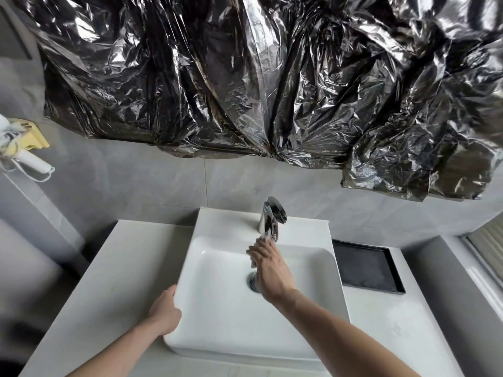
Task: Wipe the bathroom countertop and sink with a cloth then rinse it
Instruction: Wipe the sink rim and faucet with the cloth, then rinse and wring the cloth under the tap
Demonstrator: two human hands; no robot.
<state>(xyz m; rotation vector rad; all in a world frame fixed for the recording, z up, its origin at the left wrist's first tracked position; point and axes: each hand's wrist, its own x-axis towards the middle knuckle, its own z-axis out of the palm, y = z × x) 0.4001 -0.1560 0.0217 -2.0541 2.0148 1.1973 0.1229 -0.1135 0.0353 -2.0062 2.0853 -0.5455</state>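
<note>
Sink point(217, 317), one white basin, sits on the pale tabletop point(114, 281) with one chrome faucet point(270, 219) at its back. Left hand point(166, 312) rests on the basin's left rim, its grip loose around the edge. Right hand point(269, 270) reaches under the spout, fingers straight and spread. One dark tray point(364, 268) lies to the right. No cloth shows.

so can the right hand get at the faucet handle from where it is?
Probably yes. The right hand is over the sink basin, fingers blurred just under the faucet spout; nothing visible stands between it and the handle above. The left hand rests on the sink's left rim, clear of the way.
</note>
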